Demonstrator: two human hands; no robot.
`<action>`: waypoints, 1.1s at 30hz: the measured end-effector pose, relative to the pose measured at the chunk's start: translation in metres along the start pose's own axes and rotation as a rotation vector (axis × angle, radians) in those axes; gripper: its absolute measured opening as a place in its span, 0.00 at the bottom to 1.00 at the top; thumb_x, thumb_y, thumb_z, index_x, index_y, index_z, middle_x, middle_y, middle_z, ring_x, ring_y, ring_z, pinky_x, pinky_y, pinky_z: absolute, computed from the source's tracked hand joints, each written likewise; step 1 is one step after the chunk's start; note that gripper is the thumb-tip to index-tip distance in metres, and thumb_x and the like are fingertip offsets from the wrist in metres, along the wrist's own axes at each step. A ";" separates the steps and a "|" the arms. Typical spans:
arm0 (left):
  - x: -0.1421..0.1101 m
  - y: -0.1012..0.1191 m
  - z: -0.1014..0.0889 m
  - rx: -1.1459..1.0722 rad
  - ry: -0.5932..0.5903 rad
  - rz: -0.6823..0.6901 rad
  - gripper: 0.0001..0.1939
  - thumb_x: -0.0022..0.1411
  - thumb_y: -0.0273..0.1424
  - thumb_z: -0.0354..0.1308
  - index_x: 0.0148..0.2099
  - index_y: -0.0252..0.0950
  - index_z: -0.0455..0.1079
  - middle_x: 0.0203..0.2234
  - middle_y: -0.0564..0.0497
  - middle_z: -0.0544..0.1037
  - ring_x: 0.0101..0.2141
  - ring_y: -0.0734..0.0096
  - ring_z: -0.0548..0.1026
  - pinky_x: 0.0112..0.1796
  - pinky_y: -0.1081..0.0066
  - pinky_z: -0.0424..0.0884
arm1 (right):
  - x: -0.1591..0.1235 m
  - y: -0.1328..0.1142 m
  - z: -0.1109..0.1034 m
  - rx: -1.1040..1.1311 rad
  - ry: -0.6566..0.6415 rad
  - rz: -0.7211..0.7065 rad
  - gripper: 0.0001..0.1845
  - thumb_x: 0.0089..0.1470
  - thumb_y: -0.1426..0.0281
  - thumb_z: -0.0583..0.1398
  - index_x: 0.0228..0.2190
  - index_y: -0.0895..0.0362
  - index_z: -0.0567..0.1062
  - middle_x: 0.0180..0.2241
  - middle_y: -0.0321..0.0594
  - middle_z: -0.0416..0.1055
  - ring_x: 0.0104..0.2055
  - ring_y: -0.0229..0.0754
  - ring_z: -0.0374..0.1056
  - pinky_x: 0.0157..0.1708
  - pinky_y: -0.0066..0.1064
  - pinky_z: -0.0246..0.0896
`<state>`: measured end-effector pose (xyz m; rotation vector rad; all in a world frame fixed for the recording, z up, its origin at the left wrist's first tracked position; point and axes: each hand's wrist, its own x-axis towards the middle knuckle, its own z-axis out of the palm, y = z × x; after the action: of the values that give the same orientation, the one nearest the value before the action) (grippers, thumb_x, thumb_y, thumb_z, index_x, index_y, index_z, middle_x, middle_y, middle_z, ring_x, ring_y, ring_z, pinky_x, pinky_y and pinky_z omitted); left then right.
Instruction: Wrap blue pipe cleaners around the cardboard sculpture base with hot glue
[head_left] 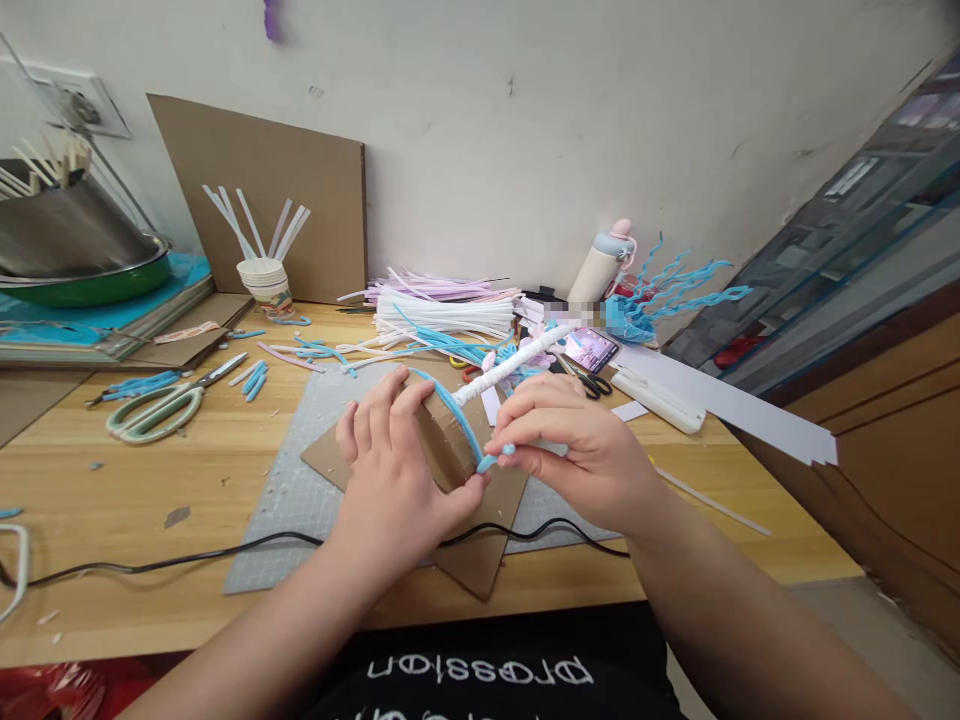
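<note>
My left hand (pixel 394 475) is wrapped round a thick, round cardboard base (pixel 444 440), which it holds tilted on its side. A blue pipe cleaner (pixel 466 425) runs along the rim of this base. Close to my left thumb, my right hand (pixel 581 450) pinches the free end of that pipe cleaner between thumb and fingers. From the far face of the base a white-wrapped stem (pixel 514 365) points away to the upper right. Below both hands lie a flat cardboard sheet (pixel 484 560) and a grey cutting mat (pixel 274 520).
Green-handled scissors (pixel 161 410) and blue pipe cleaner pieces (pixel 255 380) lie at left. White pipe cleaners (pixel 450 315) are heaped behind. A black cable (pixel 187 558) crosses the front. On the right are a phone (pixel 592 350), a glue gun (pixel 660 398) and a bottle (pixel 600 265).
</note>
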<state>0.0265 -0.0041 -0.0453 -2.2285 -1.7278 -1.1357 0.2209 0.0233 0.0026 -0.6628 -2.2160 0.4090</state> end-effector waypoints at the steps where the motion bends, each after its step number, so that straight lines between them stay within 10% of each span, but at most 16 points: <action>1: -0.001 0.000 0.000 0.002 -0.003 0.002 0.41 0.49 0.42 0.65 0.61 0.38 0.51 0.62 0.33 0.60 0.62 0.44 0.59 0.60 0.43 0.49 | 0.000 0.000 -0.002 -0.021 -0.004 -0.014 0.05 0.61 0.71 0.62 0.33 0.52 0.78 0.34 0.36 0.76 0.41 0.43 0.69 0.45 0.42 0.56; 33: -0.007 0.002 0.002 0.028 -0.024 0.037 0.43 0.48 0.41 0.65 0.62 0.37 0.50 0.63 0.34 0.59 0.64 0.45 0.57 0.62 0.44 0.46 | 0.035 0.022 0.012 0.102 -0.077 0.090 0.05 0.57 0.69 0.64 0.29 0.54 0.80 0.35 0.39 0.74 0.42 0.43 0.70 0.46 0.41 0.63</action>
<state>0.0287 -0.0098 -0.0500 -2.2568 -1.6933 -1.0747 0.1994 0.0601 0.0051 -0.7043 -2.2261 0.5991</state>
